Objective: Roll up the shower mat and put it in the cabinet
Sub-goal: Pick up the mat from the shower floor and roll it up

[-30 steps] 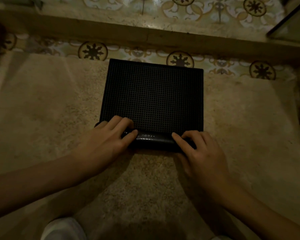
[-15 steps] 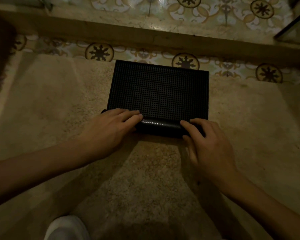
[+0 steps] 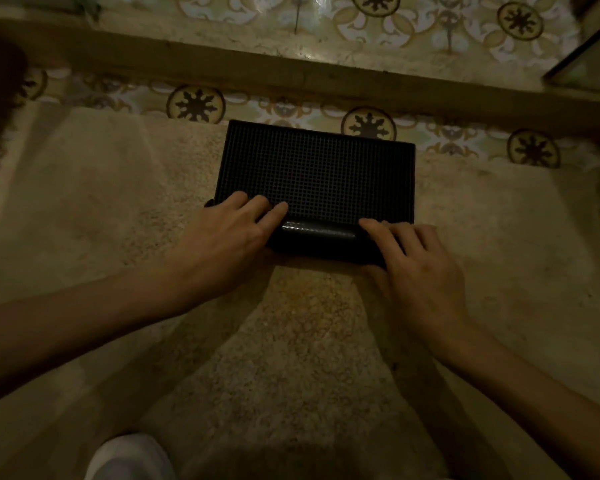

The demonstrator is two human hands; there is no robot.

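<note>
A black shower mat (image 3: 321, 171) with a fine grid surface lies on a beige fluffy rug (image 3: 111, 202). Its near edge is wound into a thick roll (image 3: 317, 237), and the far part still lies flat. My left hand (image 3: 229, 240) presses on the left end of the roll, fingers curled over its top. Over the roll's right end rests my right hand (image 3: 413, 258), fingers forward on the roll. No cabinet is in view.
Patterned floor tiles (image 3: 368, 124) run along the rug's far edge. Behind them a raised brown step (image 3: 291, 77) crosses the view, with more tiled floor beyond. A glass panel edge (image 3: 589, 60) stands at the top right. A white-clad knee (image 3: 129, 459) shows at the bottom.
Both hands have pushed the roll away from me. The roll has grown thicker and the flat part of the mat is shorter.
</note>
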